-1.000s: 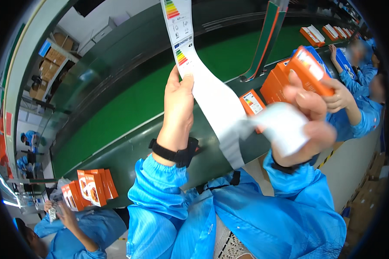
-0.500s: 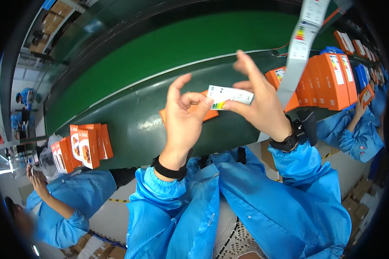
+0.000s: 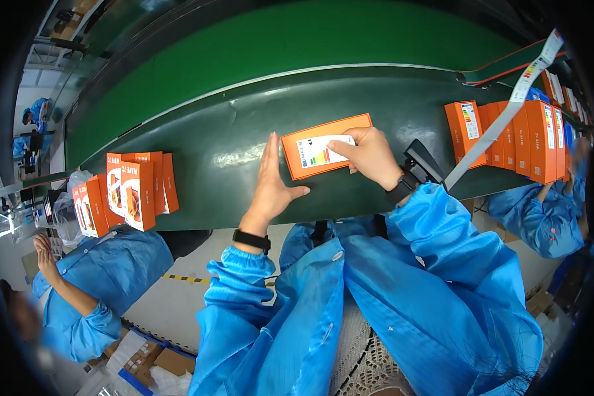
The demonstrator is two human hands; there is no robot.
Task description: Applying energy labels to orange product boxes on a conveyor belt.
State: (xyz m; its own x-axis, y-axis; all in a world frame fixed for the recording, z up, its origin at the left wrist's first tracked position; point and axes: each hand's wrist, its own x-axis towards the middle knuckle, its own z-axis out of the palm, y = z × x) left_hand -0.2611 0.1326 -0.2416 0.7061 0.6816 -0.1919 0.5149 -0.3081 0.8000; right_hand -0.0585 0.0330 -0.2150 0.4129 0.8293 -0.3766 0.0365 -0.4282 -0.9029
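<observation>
An orange box [image 3: 329,127] lies flat on the dark green bench in front of me. Across its top is a white label [image 3: 315,154] with coloured energy bars, its left part on or just over the box. My right hand [image 3: 375,158] pinches the label's right end, thumb on top and fingers curled beneath. Beside the box's left end, my left hand [image 3: 270,188] is open, fingers straight and together, thumb held apart. Its fingertips are close to the box edge; whether they touch it, I cannot tell.
A long label strip [image 3: 501,122] slants up at the right, in front of a row of upright orange boxes [image 3: 520,142]. More orange boxes [image 3: 137,191] stand at the left. Behind the bench runs a green belt [image 3: 257,56]. Co-workers in blue sit on both sides.
Both hands have come apart from the raised label. My right hand has brought it down onto the orange box, while my left hand has let go and moved to the box's left end.
</observation>
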